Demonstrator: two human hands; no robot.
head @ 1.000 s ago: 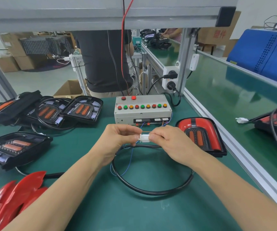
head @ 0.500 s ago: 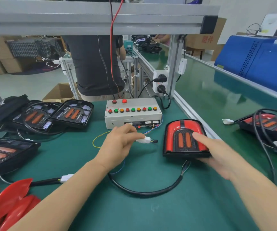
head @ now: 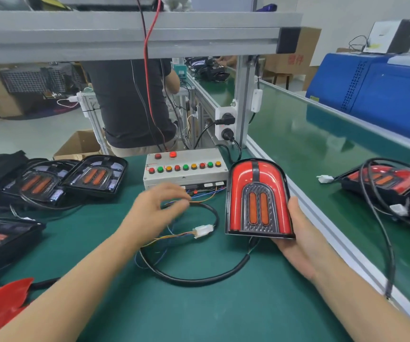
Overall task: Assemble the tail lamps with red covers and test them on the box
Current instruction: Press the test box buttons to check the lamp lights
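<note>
My right hand [head: 302, 243] grips a tail lamp with a red cover [head: 258, 198] from beneath and along its right edge, holding it tilted up off the green mat. Its black cable [head: 191, 280] loops across the mat to a white connector [head: 202, 230], which lies joined to thin coloured wires from the test box [head: 186, 175]. The grey box has a row of red, green and amber buttons. My left hand [head: 154, 211] hovers blurred in front of the box with fingers loosely bent, holding nothing.
Three uncovered black lamp bases [head: 95, 174] lie at the left, and loose red covers [head: 1, 307] sit at the lower left. More covered lamps [head: 384, 178] with cables rest on the conveyor at right. A person [head: 130, 107] stands behind the box.
My right hand left the connector, took the red lamp and raised it upright. My left hand let go of the connector, which now lies on the mat.
</note>
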